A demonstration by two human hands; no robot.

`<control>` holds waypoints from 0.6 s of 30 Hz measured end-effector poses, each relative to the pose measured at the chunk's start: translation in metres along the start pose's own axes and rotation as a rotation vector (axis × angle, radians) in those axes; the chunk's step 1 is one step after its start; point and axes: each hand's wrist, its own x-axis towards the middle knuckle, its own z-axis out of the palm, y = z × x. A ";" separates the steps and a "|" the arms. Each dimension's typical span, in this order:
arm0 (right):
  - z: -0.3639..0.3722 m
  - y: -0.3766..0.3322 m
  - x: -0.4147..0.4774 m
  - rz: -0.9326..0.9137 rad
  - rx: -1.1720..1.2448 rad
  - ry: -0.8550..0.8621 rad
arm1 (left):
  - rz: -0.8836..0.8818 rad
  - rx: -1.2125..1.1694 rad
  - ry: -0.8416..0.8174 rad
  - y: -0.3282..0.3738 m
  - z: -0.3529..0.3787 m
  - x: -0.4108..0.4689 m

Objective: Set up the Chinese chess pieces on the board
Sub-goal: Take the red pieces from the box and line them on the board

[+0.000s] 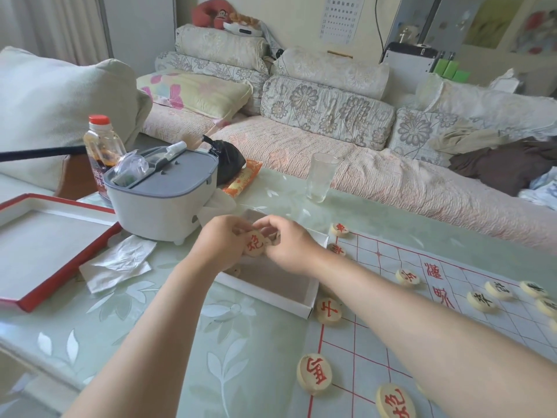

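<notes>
While the board [388,267] lies just right of the box [265,292], both hands meet above the box, the left hand [223,239] gripping a red piece [254,243] and the right hand [291,245] pinching its other edge.

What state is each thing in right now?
Left grip: holds round wooden piece with red character.
Right grip: curled at that piece; hold unclear.
White cardboard box: open.
Red box lid: off, upturned.
Clear drinking glass: upright, empty.
Red-capped plastic bottle: capped.
</notes>
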 end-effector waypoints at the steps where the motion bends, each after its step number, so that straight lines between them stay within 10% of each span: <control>1: 0.003 -0.001 -0.003 -0.011 0.018 0.006 | -0.038 -0.057 0.005 0.000 -0.001 0.000; 14: -0.023 0.007 -0.038 0.005 -0.094 0.171 | 0.014 -0.197 -0.023 0.020 0.029 -0.008; 18: -0.055 0.029 -0.053 0.089 -0.154 0.262 | 0.185 0.089 -0.065 0.030 0.057 -0.007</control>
